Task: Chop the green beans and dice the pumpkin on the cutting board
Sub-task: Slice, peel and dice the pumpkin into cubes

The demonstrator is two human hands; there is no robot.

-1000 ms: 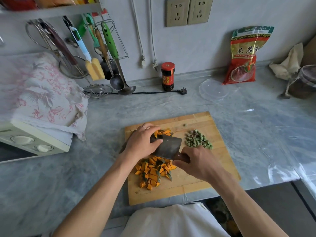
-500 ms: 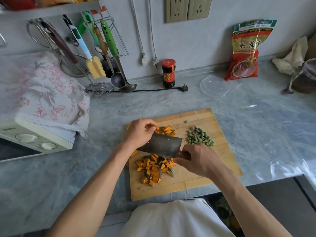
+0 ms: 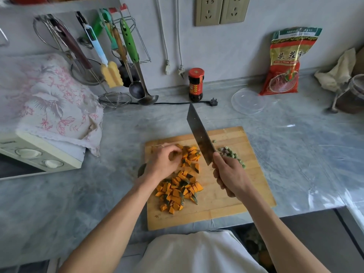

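Note:
A wooden cutting board [image 3: 254,186] lies on the grey counter. Diced orange pumpkin with green skin sits in two heaps: a near pile [image 3: 177,191] and a smaller far pile [image 3: 190,156]. My left hand [image 3: 163,164] rests on the board with curled fingers touching the far pile's left side. Whether it holds a piece is hidden. My right hand [image 3: 229,173] grips the handle of a cleaver [image 3: 198,133], whose blade is raised and points away toward the wall. Chopped green beans [image 3: 232,155] lie on the board's right part, partly hidden behind my right hand.
A small oven under a floral cloth [image 3: 47,99] stands at left. Hanging utensils [image 3: 126,56] and a strainer [image 3: 115,99] are behind. A sauce jar [image 3: 195,84], black plug [image 3: 213,102], clear lid [image 3: 248,101] and red bag [image 3: 285,62] line the back.
The cleaver, lying low across the pumpkin before, has swung up so its blade points away. My left hand came off the blade and settled beside the far pumpkin pile.

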